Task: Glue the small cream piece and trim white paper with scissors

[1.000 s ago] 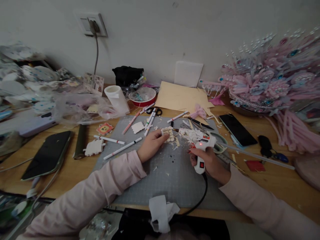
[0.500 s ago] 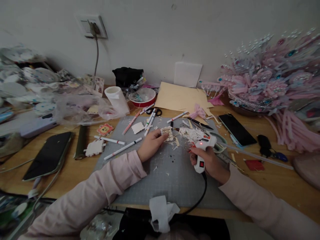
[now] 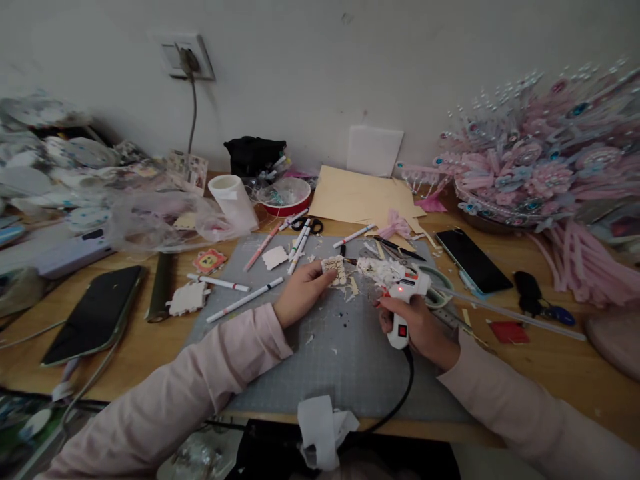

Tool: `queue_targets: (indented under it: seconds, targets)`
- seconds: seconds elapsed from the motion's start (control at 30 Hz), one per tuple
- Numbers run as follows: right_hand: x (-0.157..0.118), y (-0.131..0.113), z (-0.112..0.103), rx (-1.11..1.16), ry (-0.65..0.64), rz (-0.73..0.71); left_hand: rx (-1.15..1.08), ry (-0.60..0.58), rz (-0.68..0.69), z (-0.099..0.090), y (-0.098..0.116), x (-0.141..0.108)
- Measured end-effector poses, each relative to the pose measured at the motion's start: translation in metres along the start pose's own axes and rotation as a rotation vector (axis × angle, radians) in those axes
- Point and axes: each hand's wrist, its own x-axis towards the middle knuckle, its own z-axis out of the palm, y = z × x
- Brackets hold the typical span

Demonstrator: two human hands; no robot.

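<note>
"What's in the left hand (image 3: 301, 292)?"

"Its grip is closed on a small pale patterned piece (image 3: 333, 272), held up over the grey mat (image 3: 320, 347)."

"And the right hand (image 3: 423, 328)?"

"Wrapped round the handle of a white glue gun (image 3: 406, 287), red light glowing, the nozzle right by the piece's edge. Markers (image 3: 245, 299) lie beyond the left forearm, scissors (image 3: 314, 226) further back."

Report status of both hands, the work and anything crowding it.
Left hand: holding small cream piece. Right hand: gripping glue gun, red light lit, nozzle by piece. Nearby: scraps, markers, scissors with pale green handles.
</note>
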Motion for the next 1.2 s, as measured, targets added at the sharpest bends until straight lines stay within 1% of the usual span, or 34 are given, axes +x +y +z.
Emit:
queue_targets:
  seconds: [0.2, 0.33, 0.47, 0.57, 0.67, 0.73, 0.83, 0.97, 1.03, 1.13, 1.2]
  targets:
    - [-0.001, 0.001, -0.001, 0.002, -0.004, 0.011, 0.001, -0.016, 0.006, 0.000, 0.001, -0.001]
    - [-0.001, 0.000, -0.001, -0.025, -0.013, 0.003, 0.055, -0.009, 0.068, 0.000, 0.001, 0.000]
    - [0.000, 0.000, -0.001, -0.045, -0.017, -0.013, 0.298, 0.019, 0.249, -0.001, 0.000, 0.000]
    - [-0.001, 0.000, -0.001, -0.074, -0.032, -0.027, 0.507, 0.011, 0.360, -0.002, 0.002, -0.002]
    - [-0.001, -0.001, 0.000, -0.103, -0.044, -0.033, 0.640, -0.021, 0.403, -0.002, 0.003, -0.006]
    - [-0.001, -0.001, 0.000, -0.098, -0.039, -0.037, 0.667, -0.031, 0.403, -0.001, 0.003, -0.008]
    - [-0.001, -0.002, 0.000, -0.064, -0.018, -0.026, 0.608, -0.006, 0.353, -0.001, 0.000, -0.006]
    - [-0.001, 0.001, -0.001, -0.057, -0.034, -0.028, 0.419, 0.026, 0.238, -0.002, -0.003, 0.001]
    - [-0.001, 0.003, -0.001, -0.036, -0.036, -0.039, 0.260, 0.024, 0.121, -0.002, -0.003, 0.003]
    - [0.001, 0.004, -0.003, -0.016, -0.003, -0.028, -0.006, -0.020, -0.095, -0.002, 0.000, 0.003]
    - [0.005, 0.000, -0.005, -0.059, 0.012, 0.009, -0.145, -0.031, -0.174, -0.002, 0.003, 0.002]
